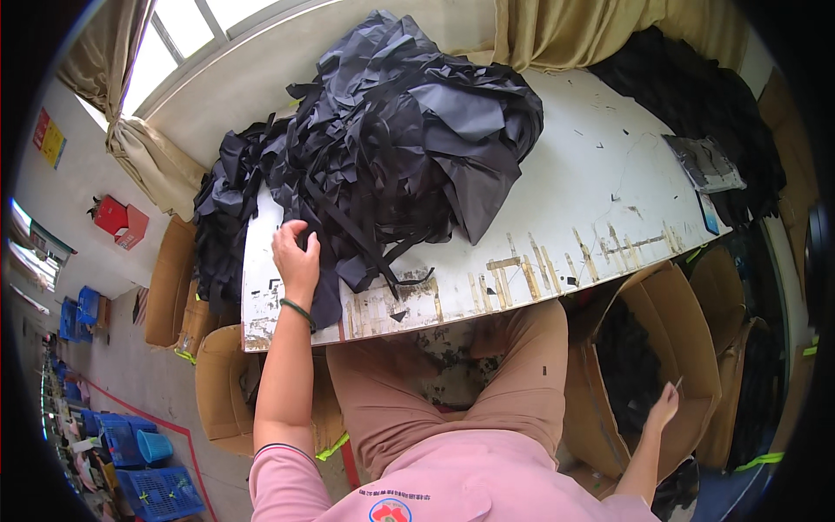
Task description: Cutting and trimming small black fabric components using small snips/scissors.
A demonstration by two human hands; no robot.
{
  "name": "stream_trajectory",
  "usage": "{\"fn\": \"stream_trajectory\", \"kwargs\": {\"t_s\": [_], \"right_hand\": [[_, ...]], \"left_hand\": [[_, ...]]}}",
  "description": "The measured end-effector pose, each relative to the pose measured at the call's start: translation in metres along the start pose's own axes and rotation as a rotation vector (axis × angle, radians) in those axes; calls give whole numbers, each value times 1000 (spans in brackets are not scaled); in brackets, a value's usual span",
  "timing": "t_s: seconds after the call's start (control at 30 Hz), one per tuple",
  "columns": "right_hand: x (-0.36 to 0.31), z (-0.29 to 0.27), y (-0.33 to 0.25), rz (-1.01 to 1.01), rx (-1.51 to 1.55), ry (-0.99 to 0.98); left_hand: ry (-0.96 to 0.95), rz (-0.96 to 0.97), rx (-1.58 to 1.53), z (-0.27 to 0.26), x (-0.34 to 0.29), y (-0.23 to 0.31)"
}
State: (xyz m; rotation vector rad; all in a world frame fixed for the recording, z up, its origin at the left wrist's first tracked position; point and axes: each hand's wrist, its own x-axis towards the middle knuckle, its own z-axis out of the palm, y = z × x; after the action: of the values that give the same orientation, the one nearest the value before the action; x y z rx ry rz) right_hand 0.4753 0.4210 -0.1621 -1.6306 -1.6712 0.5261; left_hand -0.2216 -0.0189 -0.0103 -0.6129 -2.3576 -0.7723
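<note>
My left hand (294, 252) is over the near left part of the table, thumb and fingers curved apart with nothing visible between them. It is beside a big heap of black fabric pieces (391, 130) with long straps hanging among them. Some black cloth lies just under and right of that wrist, which wears a dark green bangle. At the lower right, my right hand (664, 407) is closed, with a small thin pointed tip showing above its fingers; the rest of that object is hidden. This hand is in front of an open cardboard box (678, 304) with black fabric inside.
The white table (591, 174) has tape strips and scraps along its near edge. At its right are a grey plastic packet (706, 165), a phone-like flat object (709, 214) and more black cloth (696, 87). Another cardboard box (222, 391) stands left. Blue baskets (161, 493) line the floor.
</note>
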Motion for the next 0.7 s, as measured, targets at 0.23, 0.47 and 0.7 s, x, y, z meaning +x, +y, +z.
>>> {"fn": "stream_trajectory", "kwargs": {"t_s": [0.23,0.47,0.7], "right_hand": [[-60,105,-277,-310,477,-642],[-170,156,-416,-108,861,-1333],[-201,238,-457,-528,700,-1216]], "left_hand": [[-156,-135,-118,1,-9,-44],[-589,184,-537,-80,-82,144],[-855,211,-669,-68,-160,181]]}}
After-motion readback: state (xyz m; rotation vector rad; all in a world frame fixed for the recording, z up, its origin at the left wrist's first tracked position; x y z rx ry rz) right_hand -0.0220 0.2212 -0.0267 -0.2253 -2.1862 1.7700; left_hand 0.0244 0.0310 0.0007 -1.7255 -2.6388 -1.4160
